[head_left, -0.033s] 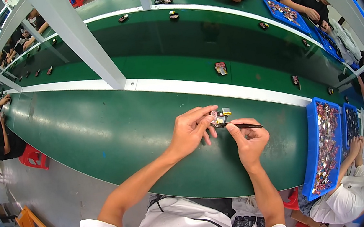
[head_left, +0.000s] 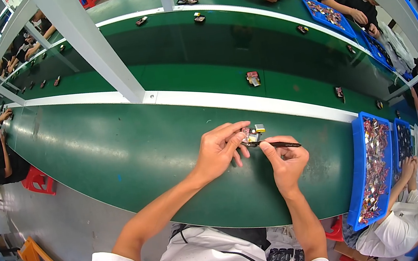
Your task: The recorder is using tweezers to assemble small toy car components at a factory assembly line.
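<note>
Over the green table, my left hand is closed on a small electronic assembly, a reddish circuit board in a dark casing. A small silver and yellow block sticks out at its upper right; it looks like a battery. My right hand grips a slim black pair of tweezers, its back end pointing right. The tweezers' tip reaches the lower edge of the assembly, and whether it pinches anything is too small to tell. My left fingertips hide part of the casing.
At the right stands a blue bin heaped with small boards and wires. Beyond the white rail, a green belt carries several similar assemblies. A white post rises at the left. Co-workers sit across, at far left and at right.
</note>
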`<state>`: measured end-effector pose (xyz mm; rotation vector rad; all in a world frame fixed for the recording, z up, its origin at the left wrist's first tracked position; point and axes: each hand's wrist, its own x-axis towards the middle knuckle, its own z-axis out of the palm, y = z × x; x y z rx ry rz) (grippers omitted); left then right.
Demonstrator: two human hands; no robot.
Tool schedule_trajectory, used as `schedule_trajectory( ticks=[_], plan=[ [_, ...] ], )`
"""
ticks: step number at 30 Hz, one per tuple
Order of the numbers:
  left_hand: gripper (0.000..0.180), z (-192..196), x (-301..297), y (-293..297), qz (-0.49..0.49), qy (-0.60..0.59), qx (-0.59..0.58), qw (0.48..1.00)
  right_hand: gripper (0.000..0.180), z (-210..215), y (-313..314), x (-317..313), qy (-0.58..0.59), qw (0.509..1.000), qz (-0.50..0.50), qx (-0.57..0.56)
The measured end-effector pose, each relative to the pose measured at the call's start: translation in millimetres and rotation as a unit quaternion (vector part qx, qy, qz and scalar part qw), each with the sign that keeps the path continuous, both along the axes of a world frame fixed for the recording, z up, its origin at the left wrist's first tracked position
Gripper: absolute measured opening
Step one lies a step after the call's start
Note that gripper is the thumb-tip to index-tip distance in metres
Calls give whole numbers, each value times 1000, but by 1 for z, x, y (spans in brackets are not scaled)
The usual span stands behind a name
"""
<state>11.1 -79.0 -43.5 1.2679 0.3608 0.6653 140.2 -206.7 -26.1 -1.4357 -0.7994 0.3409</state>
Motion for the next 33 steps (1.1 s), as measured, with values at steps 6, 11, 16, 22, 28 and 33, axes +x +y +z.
schedule_trajectory(
  ticks=[6,11,16,22,28,33],
  plan=[
    [30,0,1,-1,11,1,0,1000,12,-1,0,-2,19,1000,-9,-13],
    [30,-1,2,0,5,-10,-9,1000,14,-2,0,-4,-72,997,-12,7],
    [31,1,2,1,6,-7,-40,999,11,-3,2,-3,-48,998,-16,26],
    [30,3,1,2,8,-3,-49,999,12,-4,-1,-2,-69,997,-12,14],
    [30,2,1,2,14,-5,-51,999,14,-2,0,-3,-27,1000,-8,13],
    [30,3,2,3,19,-7,-50,999,14,-3,0,-3,-40,999,-8,21]
  ],
)
